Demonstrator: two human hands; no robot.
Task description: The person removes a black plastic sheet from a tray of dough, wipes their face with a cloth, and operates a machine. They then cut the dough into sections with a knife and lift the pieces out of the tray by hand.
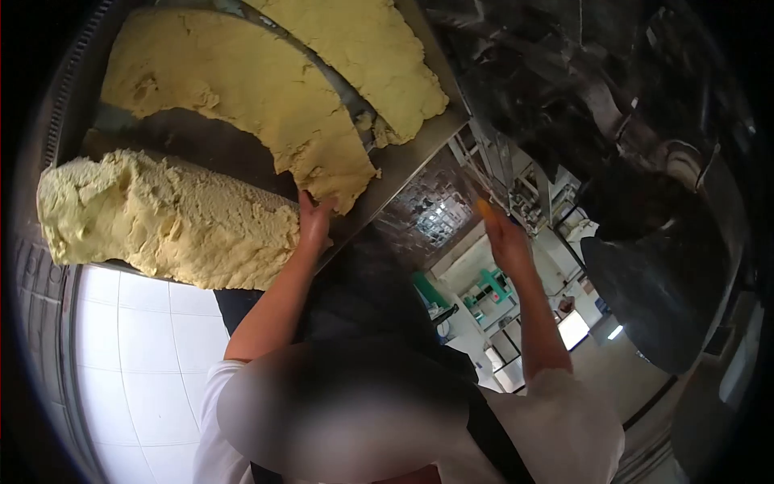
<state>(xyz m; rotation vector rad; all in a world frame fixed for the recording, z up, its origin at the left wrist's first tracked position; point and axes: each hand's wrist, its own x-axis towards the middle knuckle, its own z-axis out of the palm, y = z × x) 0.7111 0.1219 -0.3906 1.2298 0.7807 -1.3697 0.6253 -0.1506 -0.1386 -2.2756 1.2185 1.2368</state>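
Observation:
My left hand (316, 223) is at the near tip of a long, curved strip of yellow dough (234, 68), with its fingers closed on the edge. Left of that hand lies a thick, rough roll of dough (169, 218). A dark gap separates the strip from a second flat piece of dough (371, 60) farther back. My right hand (506, 238) is raised off to the right, away from the dough, wrapped around an orange-handled knife (484, 208). Its blade is thin and hard to make out against the dark background.
The dough lies on a metal work table (403, 181), whose edge slants between my hands. White tiles (137, 347) show at lower left. Dark, sheet-like covering (653, 290) fills the right side. Shelves with a green item (490, 286) appear beyond my right arm.

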